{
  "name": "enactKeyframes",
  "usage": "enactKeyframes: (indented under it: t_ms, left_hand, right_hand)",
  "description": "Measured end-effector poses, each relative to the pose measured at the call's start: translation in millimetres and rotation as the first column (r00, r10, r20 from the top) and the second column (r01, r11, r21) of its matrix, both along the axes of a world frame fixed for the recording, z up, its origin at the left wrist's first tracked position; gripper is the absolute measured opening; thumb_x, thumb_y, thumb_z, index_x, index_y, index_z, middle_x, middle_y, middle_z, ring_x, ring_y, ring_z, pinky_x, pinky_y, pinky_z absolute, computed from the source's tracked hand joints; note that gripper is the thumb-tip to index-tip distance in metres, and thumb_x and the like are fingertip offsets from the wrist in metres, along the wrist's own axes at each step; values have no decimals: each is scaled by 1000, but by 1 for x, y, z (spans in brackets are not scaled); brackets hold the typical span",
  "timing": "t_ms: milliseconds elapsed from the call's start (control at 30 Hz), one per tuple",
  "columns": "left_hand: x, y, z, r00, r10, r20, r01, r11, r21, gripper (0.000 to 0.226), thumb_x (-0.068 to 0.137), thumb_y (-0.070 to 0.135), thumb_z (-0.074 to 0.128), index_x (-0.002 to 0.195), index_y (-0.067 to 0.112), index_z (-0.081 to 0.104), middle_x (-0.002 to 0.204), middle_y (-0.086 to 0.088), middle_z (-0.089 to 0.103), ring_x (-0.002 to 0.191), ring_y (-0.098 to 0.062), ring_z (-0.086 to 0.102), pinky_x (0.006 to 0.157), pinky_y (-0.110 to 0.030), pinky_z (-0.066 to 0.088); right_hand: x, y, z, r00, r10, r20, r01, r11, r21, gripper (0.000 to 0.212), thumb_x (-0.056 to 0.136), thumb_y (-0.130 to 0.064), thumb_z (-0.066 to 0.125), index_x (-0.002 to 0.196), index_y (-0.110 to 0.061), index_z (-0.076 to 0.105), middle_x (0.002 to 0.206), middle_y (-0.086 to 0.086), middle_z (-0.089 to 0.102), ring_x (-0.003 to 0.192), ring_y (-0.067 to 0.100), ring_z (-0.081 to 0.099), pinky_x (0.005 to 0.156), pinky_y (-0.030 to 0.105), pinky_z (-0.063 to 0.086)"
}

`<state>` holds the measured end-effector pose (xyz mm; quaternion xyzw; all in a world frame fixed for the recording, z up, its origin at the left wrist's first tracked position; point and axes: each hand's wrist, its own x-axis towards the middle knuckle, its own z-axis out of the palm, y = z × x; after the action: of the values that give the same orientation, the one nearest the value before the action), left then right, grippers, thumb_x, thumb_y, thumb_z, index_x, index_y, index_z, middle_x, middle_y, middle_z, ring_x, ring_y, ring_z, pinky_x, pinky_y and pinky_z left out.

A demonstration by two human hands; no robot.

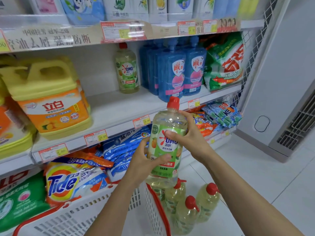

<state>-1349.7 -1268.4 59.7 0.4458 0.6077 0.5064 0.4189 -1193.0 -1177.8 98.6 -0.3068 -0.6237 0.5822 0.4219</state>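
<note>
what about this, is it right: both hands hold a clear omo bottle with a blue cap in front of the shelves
Not quite: the cap is red, not blue, as the head view shows. Left hand and right hand hold the clear OMO bottle in front of the shelves.

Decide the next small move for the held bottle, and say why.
Probably lift the bottle onto the bare shelf in front of its shelved twin: the left hand and right hand grip it upright before that shelf, and more bottles wait below.
</note>
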Motion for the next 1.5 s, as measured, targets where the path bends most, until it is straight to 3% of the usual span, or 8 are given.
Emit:
enactKeyframes:
  t_ms: [200,400,733,833,933,1133,1267,1500]
  left_hand:
    - [12,14,-11,979,76,-192,-56,993,105,88,45,46,95,117,52,45,95,29,68,82,1,69,73,-30,57]
    - [32,32,-16,909,104,-403,-63,991,114,87,48,41,95,111,59,38,99,12,70,84,-9,69,75,-43,57]
    - [75,77,-39,809,48,-586,4,996,88,88,54,45,90,118,40,30,115,12,60,99,-21,62,68,-34,42]
    - [75,92,-38,701,-98,-706,123,992,-16,82,65,57,81,128,32,36,121,4,59,112,-22,55,76,-34,41]
    - [68,106,-29,502,-137,-854,206,978,-36,67,81,55,69,137,26,47,147,2,43,142,-21,28,109,-32,27]
    - [34,130,-3,131,290,-948,70,951,301,77,85,39,68,150,16,35,159,-25,15,149,-43,4,120,-59,4]
    - [11,145,-14,54,112,-992,-104,989,106,94,92,50,55,156,16,-6,161,-22,-10,148,-40,-11,118,-59,-2]
    - [-6,149,-32,3,103,-995,-104,989,103,96,91,46,55,155,11,-7,161,-14,-19,148,-35,-18,118,-60,-2]
  right_hand:
    - [28,31,44,950,-56,307,44,998,44,79,69,-90,41,124,-37,62,117,-13,67,106,3,65,87,30,56]
    - [68,52,75,801,119,587,-149,989,4,62,71,-75,66,102,-21,70,84,-9,74,71,7,69,66,22,57]
    - [90,71,51,786,-91,611,77,996,49,22,85,-16,76,93,-3,59,72,8,66,51,15,60,52,27,55]
    - [93,81,36,739,-170,652,116,985,126,29,82,-21,77,96,-1,62,76,7,66,60,18,64,60,35,60]
    - [97,92,12,646,-234,727,113,971,213,27,81,-28,77,95,-8,64,89,9,66,81,25,65,76,44,59]
    - [89,109,-57,509,-219,832,20,970,243,30,81,-32,76,102,-15,62,95,0,61,88,19,55,70,29,39]
    - [79,117,-101,471,-163,867,5,983,182,28,80,-29,77,100,-17,61,97,-1,59,97,23,57,71,27,35]
    - [76,119,-153,430,-71,900,-8,997,82,35,78,-27,80,107,-14,66,110,4,66,104,23,59,78,26,42]
